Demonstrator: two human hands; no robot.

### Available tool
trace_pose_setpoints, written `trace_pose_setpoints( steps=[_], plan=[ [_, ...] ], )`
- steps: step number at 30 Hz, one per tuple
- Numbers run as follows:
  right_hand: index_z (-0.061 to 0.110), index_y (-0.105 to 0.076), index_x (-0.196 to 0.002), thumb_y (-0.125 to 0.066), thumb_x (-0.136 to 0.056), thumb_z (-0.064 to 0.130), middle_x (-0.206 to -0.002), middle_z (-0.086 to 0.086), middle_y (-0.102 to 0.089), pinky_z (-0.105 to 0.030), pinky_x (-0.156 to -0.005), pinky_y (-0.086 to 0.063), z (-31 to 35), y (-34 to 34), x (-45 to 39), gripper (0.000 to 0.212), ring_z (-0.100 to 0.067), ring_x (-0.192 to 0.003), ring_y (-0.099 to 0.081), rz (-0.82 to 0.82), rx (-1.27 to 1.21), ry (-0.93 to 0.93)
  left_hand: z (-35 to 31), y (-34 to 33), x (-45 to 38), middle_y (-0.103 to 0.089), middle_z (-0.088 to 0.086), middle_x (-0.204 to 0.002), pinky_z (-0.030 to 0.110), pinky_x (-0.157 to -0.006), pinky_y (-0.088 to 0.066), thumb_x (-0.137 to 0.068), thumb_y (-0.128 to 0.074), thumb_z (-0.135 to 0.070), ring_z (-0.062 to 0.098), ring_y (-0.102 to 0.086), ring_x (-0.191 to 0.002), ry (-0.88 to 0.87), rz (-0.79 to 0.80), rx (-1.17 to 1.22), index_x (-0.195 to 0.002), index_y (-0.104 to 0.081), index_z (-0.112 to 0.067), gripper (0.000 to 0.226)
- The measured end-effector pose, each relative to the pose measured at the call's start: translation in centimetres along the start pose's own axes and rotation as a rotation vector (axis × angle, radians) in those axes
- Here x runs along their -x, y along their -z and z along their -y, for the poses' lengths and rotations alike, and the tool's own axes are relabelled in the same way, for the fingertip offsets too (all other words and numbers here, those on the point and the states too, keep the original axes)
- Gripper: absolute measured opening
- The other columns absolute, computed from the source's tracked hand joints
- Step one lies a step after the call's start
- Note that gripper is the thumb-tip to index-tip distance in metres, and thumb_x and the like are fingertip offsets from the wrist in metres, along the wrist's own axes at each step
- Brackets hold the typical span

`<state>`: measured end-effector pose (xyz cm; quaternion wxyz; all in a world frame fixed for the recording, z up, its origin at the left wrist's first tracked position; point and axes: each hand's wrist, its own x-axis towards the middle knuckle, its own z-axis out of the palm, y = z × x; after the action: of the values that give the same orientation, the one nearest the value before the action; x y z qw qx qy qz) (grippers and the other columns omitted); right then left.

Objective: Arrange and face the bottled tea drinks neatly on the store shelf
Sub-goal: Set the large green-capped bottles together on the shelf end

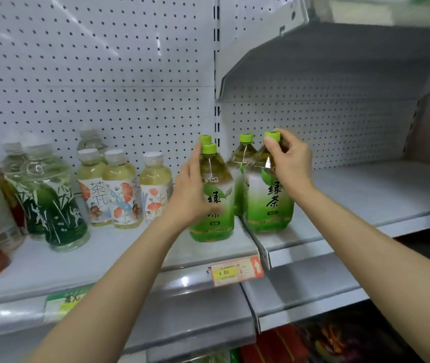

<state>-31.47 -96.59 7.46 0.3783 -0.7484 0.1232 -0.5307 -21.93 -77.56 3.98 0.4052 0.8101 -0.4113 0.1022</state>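
Facing green tea bottles at the shelf's front edge.
Left hand [187, 189] grips the left bottle [212, 197]; right hand [288, 163] pinches the right bottle [270, 197] at its cap. Both labels face out; two bottles behind and the neighbours to the left look unaligned.

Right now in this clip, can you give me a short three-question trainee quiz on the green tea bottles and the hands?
1. True or false: the right hand grips the front right green tea bottle at its cap.
2. How many lime-green caps show among the green tea bottles? A) two B) four C) six
3. Fill in: the price tag below the front left green tea bottle reads ____.

Key: 1 true. 2 B. 3 4.00. The left hand is at the left bottle's side; motion blur hides how firmly it holds.
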Motion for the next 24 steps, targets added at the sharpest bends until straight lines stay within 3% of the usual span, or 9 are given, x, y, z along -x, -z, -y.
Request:
trace_pose_setpoints(
  steps=[5, 9, 13, 17, 20, 24],
  plan=[
    [0.023, -0.067, -0.098, -0.055, -0.086, 0.050, -0.085, 0.003, -0.069, -0.048, -0.077, -0.054, -2.3, -2.1, 0.1, 0.031, -0.021, -0.082, -0.066, -0.022, 0.016, 0.034, 0.4, -1.5, -0.1, -0.025, 0.007, -0.158, 0.036, -0.117, -0.030, -0.063, -0.092, -0.027, 0.024, -0.028, -0.145, 0.008, -0.086, -0.147, -0.159, -0.004, -0.017, 0.131],
    [0.021, -0.064, -0.109, -0.057, -0.096, 0.037, -0.090, 0.004, -0.068, -0.043, -0.075, -0.053, -3.2, -2.6, -0.1, 0.022, -0.017, -0.080, -0.062, 0.003, 0.071, 0.140, 0.5, -2.3, -0.7, -0.019, 0.003, -0.162, 0.041, -0.120, -0.028, -0.065, -0.091, -0.030, 0.022, -0.023, -0.148, 0.035, -0.095, -0.136, -0.158, -0.005, -0.020, 0.127],
    [0.020, -0.038, -0.146, -0.055, -0.092, 0.053, -0.136, -0.007, -0.053, -0.042, -0.098, -0.041, -3.7, -2.5, 1.7, 0.066, -0.025, -0.120, -0.050, -0.013, 0.398, 0.328, 0.7, -2.2, -1.0, -0.020, 0.002, -0.162, 0.042, -0.120, -0.028, -0.065, -0.091, -0.030, 0.021, -0.023, -0.149, 0.038, -0.103, -0.134, -0.158, -0.006, -0.021, 0.126],
    [0.015, -0.018, -0.154, -0.060, -0.074, 0.072, -0.156, -0.024, -0.024, -0.051, -0.116, -0.025, -6.2, -2.7, 5.3, 0.107, -0.041, -0.143, -0.027, 0.040, 0.589, 0.495, 1.0, -2.2, -0.8, -0.017, 0.002, -0.163, 0.041, -0.120, -0.027, -0.067, -0.090, -0.032, 0.020, -0.021, -0.150, 0.016, -0.097, -0.152, -0.158, -0.004, -0.021, 0.126],
    [0.014, -0.022, -0.153, -0.064, -0.073, 0.072, -0.158, -0.029, -0.014, -0.060, -0.117, -0.021, -8.3, -2.3, 5.9, 0.108, -0.048, -0.146, -0.015, 0.089, 0.650, 0.598, 1.0, -2.1, -0.7, -0.017, 0.003, -0.163, 0.041, -0.120, -0.029, -0.067, -0.090, -0.030, 0.022, -0.021, -0.150, -0.002, -0.082, -0.162, -0.158, -0.002, -0.020, 0.127],
    [0.012, -0.024, -0.152, -0.059, -0.077, 0.074, -0.157, -0.030, -0.013, -0.059, -0.118, -0.021, -9.1, -2.6, 5.2, 0.103, -0.050, -0.145, -0.014, 0.078, 0.686, 0.638, 0.8, -2.1, -0.9, -0.017, 0.005, -0.162, 0.042, -0.120, -0.029, -0.068, -0.089, -0.030, 0.024, -0.022, -0.149, -0.005, -0.071, -0.184, -0.158, -0.001, -0.020, 0.127]
  ],
)
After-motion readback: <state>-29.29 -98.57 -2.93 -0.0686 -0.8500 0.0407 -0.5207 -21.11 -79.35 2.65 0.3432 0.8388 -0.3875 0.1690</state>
